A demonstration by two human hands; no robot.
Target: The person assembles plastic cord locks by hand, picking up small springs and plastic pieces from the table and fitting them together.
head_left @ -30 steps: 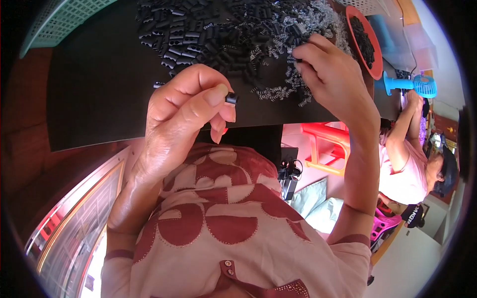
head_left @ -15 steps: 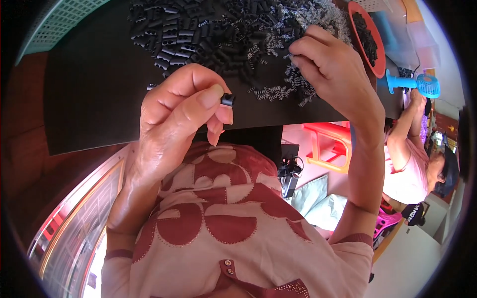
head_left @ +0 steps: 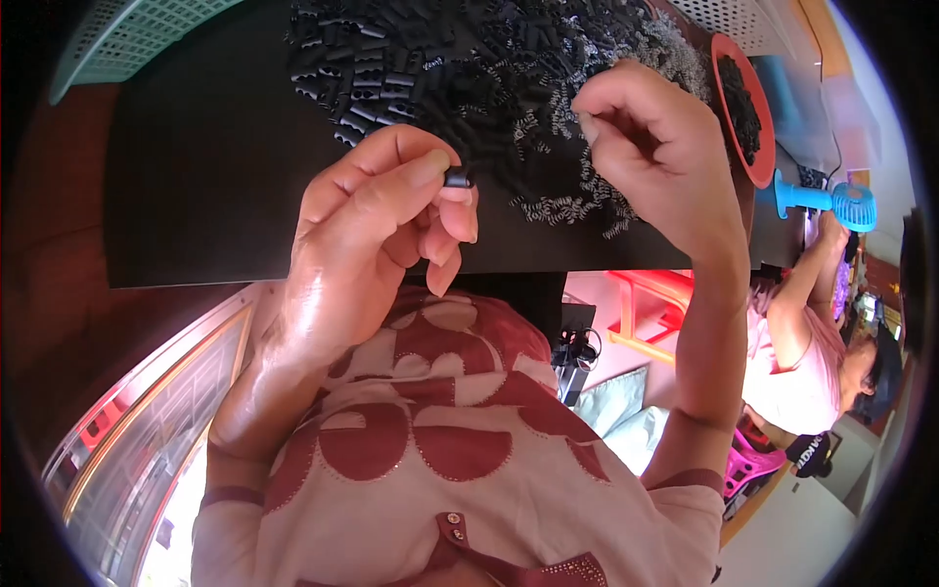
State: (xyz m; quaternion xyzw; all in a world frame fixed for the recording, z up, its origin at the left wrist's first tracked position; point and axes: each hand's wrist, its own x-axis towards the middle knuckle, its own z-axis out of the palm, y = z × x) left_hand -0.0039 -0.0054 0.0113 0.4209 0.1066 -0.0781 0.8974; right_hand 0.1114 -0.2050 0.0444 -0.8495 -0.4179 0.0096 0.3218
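We are seeing the left hand pinching a small black piece between thumb and forefinger, above the near part of the dark table. The fingertips are covering one end of the piece, so only its projecting end is showing. The right hand is curling narrowly near the loose springs, thumb and forefinger tips lying close together; we are not managing to tell whether anything is sitting between them, or whether they are touching the heap.

Beyond both hands, the pile of black tubes is running off the upper edge, its farther pieces blurring into one dark mass where springs are mingling with them. At the right, a red bowl is holding dark parts too small for us to make out singly. The green basket is being cut off at upper left. Near a blue fan, another person is sitting, partly hidden behind the wearer's right arm.
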